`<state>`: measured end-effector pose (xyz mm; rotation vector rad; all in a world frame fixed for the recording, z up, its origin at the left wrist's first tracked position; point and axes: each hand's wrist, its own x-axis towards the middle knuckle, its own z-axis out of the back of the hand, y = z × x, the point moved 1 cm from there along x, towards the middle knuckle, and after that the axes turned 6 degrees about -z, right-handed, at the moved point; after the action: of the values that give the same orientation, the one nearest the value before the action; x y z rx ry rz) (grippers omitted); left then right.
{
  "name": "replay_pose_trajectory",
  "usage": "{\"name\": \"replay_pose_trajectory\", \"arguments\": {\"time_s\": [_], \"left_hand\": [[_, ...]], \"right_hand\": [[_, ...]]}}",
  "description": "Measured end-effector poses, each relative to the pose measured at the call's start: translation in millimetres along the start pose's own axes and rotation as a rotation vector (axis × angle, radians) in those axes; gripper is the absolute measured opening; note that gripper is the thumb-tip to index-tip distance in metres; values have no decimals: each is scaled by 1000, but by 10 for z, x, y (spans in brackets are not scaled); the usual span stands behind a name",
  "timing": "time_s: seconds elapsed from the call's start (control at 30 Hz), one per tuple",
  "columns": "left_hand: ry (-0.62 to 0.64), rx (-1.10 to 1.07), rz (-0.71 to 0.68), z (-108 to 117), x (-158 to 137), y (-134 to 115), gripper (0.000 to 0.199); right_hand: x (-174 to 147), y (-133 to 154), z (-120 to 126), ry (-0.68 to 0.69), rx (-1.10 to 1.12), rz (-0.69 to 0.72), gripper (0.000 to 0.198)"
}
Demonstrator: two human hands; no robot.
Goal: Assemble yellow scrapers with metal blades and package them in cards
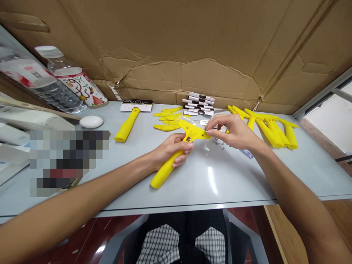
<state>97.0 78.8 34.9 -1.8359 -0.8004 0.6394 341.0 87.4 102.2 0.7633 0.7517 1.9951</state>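
Note:
My left hand (pixel 178 148) is wrapped round the neck of a yellow scraper (pixel 165 172), its handle slanting down toward the table's front edge. The scraper's wide head points away from me, with small holes in it and a clear plastic strip (pixel 189 121) along its far edge. At the right corner of the head, the thumb and fingers of my right hand (pixel 229 128) are pinched together; whatever is between the fingertips is too small to make out. Small metal screws (pixel 218 142) lie scattered just below that hand.
Several yellow handles (pixel 275 132) are piled on the right. Flat yellow pieces (pixel 167 119) and stacked cards (pixel 198 104) lie behind my hands. A carded scraper (pixel 128 124), a white oval object (pixel 91 121) and bottles (pixel 74 80) are leftward. Cardboard (pixel 178 47) backs the table.

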Motion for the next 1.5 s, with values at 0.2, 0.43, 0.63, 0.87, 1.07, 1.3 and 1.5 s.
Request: {"name": "replay_pose_trajectory", "arguments": {"time_s": [0.2, 0.43, 0.63, 0.87, 1.07, 1.3, 1.5], "left_hand": [[-12, -10, 4, -19, -7, -5, 41], [-54, 8, -6, -41, -1, -29, 42], [-77, 91, 8, -71, -18, -2, 36], [-58, 136, -15, -123, -56, -19, 32], [-52, 174, -14, -156, -53, -35, 31], [-74, 160, -5, -146, -60, -33, 33], [-97, 146, 3, -129, -46, -8, 35]], "right_hand": [[-7, 4, 4, 1, -47, 18, 14], [-8, 2, -65, -22, -90, 85, 13], [-4, -8, -127, -25, -92, 30, 13], [-7, 5, -129, 14, 0, -133, 14], [-7, 5, -143, 6, -29, -137, 14], [-1, -13, -188, 15, 30, -136, 16], [-14, 0, -204, -60, -84, -113, 11]]}}
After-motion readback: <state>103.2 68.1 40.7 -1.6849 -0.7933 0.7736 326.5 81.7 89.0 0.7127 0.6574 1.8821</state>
